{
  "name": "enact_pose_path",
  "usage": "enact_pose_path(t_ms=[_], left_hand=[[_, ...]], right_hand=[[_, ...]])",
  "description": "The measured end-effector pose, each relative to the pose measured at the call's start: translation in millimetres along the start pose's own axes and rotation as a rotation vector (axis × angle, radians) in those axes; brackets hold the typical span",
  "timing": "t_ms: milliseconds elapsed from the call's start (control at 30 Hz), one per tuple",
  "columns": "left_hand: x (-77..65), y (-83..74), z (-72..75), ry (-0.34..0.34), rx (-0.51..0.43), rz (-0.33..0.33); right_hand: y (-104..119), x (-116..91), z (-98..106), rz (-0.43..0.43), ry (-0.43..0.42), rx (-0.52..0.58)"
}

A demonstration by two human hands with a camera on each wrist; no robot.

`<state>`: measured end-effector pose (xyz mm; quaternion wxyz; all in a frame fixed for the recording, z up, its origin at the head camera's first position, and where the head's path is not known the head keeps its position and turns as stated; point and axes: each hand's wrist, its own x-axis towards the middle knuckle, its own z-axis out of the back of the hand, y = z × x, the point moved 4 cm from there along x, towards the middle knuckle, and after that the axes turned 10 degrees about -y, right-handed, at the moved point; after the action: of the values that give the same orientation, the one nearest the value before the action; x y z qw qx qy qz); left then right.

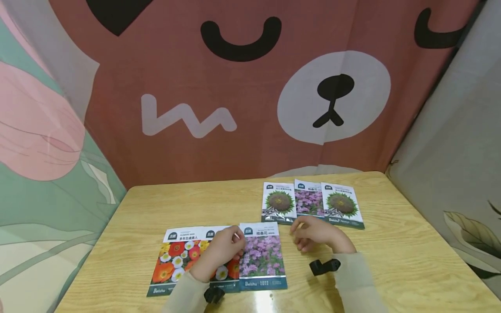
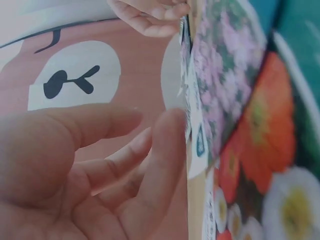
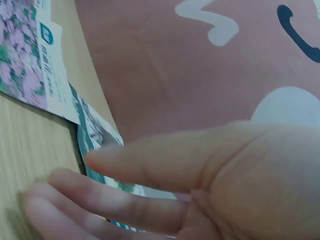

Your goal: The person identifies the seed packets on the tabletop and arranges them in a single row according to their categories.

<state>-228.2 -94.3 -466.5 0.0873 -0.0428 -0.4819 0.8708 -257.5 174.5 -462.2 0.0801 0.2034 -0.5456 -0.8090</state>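
Note:
In the head view my left hand point(image 1: 223, 250) is over the near row of seed packets, its fingers loosely bent and holding nothing. Beneath it lie a poppy seed packet point(image 1: 172, 261) and a second, partly covered poppy packet point(image 1: 222, 274). A purple-flower seed packet point(image 1: 263, 256) overlaps that second one, right beside my left fingertips; contact is unclear. My right hand point(image 1: 318, 234) hovers low near the far row, relaxed, with a gap between thumb and fingers in the right wrist view. That row has a sunflower packet point(image 1: 279, 202), another purple-flower packet point(image 1: 308, 201) and a second sunflower packet point(image 1: 342, 204).
All packets lie face up on a light wooden table point(image 1: 129, 226). Behind it hangs a curtain with a bear face point(image 1: 250, 152). Patterned cloth walls point(image 1: 442, 152) stand at both sides. A small black device point(image 1: 325, 266) is strapped at each wrist.

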Motion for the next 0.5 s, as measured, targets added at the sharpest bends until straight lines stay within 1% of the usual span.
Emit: enact_pose_path(t_ms=[67, 167, 233, 300, 367, 500], left_hand=[[4.1, -6.1, -0.3, -0.033, 0.030, -0.032], [12.8, -17.0, -4.5, -0.074, 0.070, -0.080], [19.4, -25.7, -9.9, -0.093, 0.087, -0.105], [25.7, -34.2, -17.0, -0.096, 0.089, -0.111], [31.2, -42.3, -25.1, -0.095, 0.087, -0.114], [40.0, -54.8, -43.8, -0.082, 0.067, -0.115]], right_hand=[[0, 0, 6, 0.015, -0.058, -0.020], [-1, 0, 16, 0.012, -0.178, -0.063], [-2, 0, 22, 0.017, -0.264, -0.113], [-2, 1, 28, 0.025, -0.332, -0.158], [-1, 2, 32, 0.045, -0.379, -0.208], [-1, 1, 39, 0.077, -0.429, -0.302]])
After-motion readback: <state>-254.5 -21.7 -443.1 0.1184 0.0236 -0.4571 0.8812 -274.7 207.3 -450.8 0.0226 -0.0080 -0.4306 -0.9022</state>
